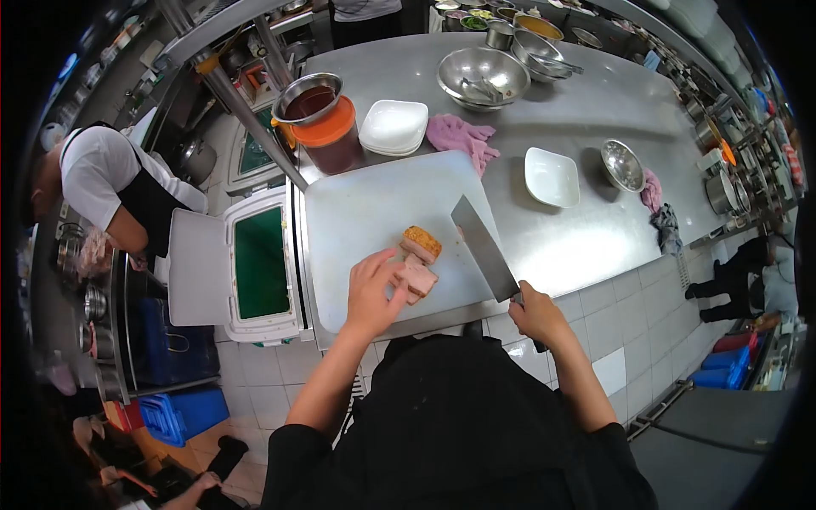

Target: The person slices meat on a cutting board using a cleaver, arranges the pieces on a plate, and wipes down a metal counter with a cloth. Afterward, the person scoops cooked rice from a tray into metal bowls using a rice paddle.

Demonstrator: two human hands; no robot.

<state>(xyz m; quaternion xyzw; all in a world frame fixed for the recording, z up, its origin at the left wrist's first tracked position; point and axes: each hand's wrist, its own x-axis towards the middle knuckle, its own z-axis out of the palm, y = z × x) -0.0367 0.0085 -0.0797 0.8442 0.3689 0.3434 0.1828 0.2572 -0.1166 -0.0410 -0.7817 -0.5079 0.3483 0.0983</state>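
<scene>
From where I stand, the wearer's left hand (371, 289), just left of the frame's middle, is loosely open, fingers spread and curved down, tips at the pale pink slices of cooked meat (416, 277); I can't tell whether it pinches any. Just above the slices sits a thick block of cooked meat with a golden-brown crust (422, 244), both on a large white cutting board (365, 204) in the centre. The right hand (541, 314), right of centre, is closed around the dark handle of a broad steel cleaver (486, 248), its blade slanting up and left over the board's right edge, apart from the meat. Near its tip shows a small reddish mark, too small to make out as writing or smear. At upper left, a steel bowl of dark red liquid (308, 96) sits on an orange-lidded tub (336, 155), beside stacked white dishes (393, 126) and a crumpled pink cloth (463, 142). To the right on the steel table (586, 110) is a white square dish (552, 178). Any print on the red-and-white packages (790, 161) at far right is too small to read.
</scene>
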